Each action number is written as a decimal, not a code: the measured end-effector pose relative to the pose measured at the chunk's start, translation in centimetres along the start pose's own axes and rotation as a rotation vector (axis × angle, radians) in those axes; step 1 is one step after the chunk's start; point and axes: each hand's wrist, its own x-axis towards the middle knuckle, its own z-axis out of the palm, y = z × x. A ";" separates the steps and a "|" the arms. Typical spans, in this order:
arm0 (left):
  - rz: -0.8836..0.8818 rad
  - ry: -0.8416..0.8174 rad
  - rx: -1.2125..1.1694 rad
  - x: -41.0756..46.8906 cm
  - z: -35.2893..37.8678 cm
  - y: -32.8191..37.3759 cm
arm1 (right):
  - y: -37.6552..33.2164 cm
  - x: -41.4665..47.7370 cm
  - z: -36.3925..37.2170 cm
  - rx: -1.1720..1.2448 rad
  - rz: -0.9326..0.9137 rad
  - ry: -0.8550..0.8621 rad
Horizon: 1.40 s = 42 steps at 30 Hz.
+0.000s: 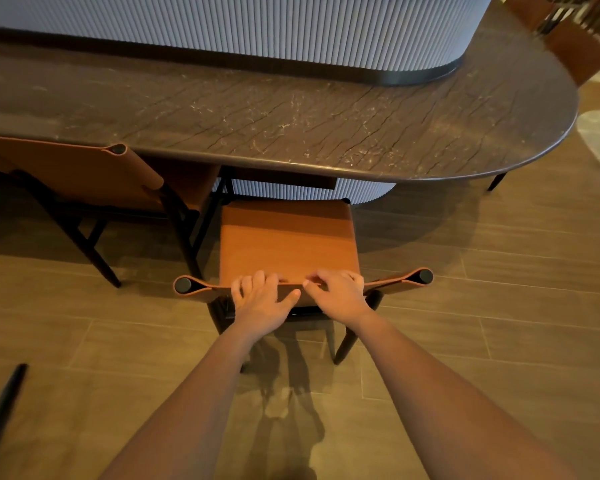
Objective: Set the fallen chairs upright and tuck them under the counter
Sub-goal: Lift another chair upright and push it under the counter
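Tucking the upright chair under the counter.
Left hand and right hand, fingers curled over its backrest, should push evenly, straight.

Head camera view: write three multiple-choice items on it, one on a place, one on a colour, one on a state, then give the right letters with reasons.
1. Where are both hands?
A. flat on the dark stone countertop
B. on the top edge of the backrest of the orange leather chair with black legs
C. on a chair leg

2. What colour is the chair's seat?
A. orange-brown
B. white
C. green

3. How does the held chair stand?
A. on its side
B. upside down
C. upright, seat mostly out from under the counter

Answers:
1 B: the left hand and right hand curl over the backrest of the chair, short of the countertop.
2 A: the seat is orange-brown.
3 C: its legs meet the floor and the seat faces up, with only its front edge near the counter's edge.
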 end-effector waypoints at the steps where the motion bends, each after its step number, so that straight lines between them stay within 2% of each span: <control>1: 0.006 0.037 -0.166 -0.8 -0.4 -0.2 | 0.0 -0.7 -0.3 0.213 0.023 0.023; 2: -0.015 0.099 -0.419 -1.7 -0.9 -0.4 | 0.0 -1.6 -0.6 0.450 0.057 0.108; 4: -0.150 0.243 -1.036 -3.8 -2.2 -0.5 | 0.5 -3.3 -0.9 0.872 0.183 0.383; 6: -0.381 0.373 -1.386 -4.9 -3.1 -0.7 | 0.9 -4.5 -0.6 1.151 0.422 0.567; 8: -0.639 0.289 -1.527 -4.8 -3.2 -0.8 | 1.2 -4.6 -0.1 1.298 0.682 0.496; 10: -0.781 0.036 -1.633 -4.0 -3.3 -0.5 | 1.1 -3.9 0.1 1.388 0.809 0.273; 11: -0.802 -0.069 -1.663 -3.6 -3.2 -0.4 | 1.0 -3.3 -0.1 1.426 0.818 0.190; 13: -0.815 -0.108 -1.685 -2.7 -3.1 -0.4 | 0.9 -1.9 -0.5 1.475 0.810 0.122; 20: -0.901 -0.034 -1.844 0.7 -2.5 -0.1 | 2.0 1.7 -1.3 1.518 0.923 0.119; 28: -1.042 0.121 -1.791 3.8 -3.1 1.1 | 1.7 4.6 -3.1 1.504 1.018 0.085; 35: -0.975 0.085 -1.690 6.7 -6.1 1.9 | 0.8 7.9 -6.0 1.505 0.980 0.108; 42: -0.898 0.029 -1.710 11.4 -10.9 2.7 | -1.2 12.9 -9.8 1.533 0.892 0.094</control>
